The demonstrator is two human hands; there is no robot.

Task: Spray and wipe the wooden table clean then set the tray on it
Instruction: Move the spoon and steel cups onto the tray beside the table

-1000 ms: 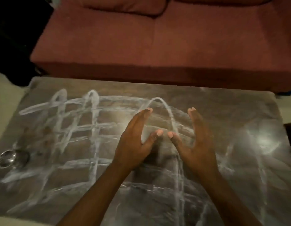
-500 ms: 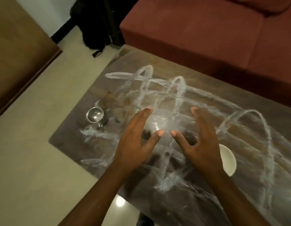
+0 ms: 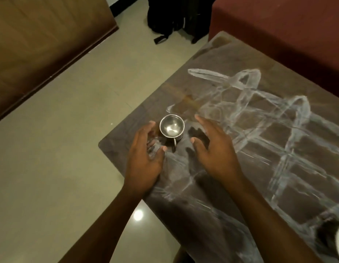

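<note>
- My left hand [image 3: 144, 162]: fingers loosely spread, holding nothing, just left of a steel cup [image 3: 172, 128].
- My right hand [image 3: 216, 154]: wide and empty, on the cup's other side, slightly apart from it.
- The cup stands upright, handle toward me, near the left-hand corner of the bench [image 3: 117, 141].
- White streaks [image 3: 240, 86] criss-cross the bench top; its far edge runs along a red sofa [image 3: 278, 25].
</note>
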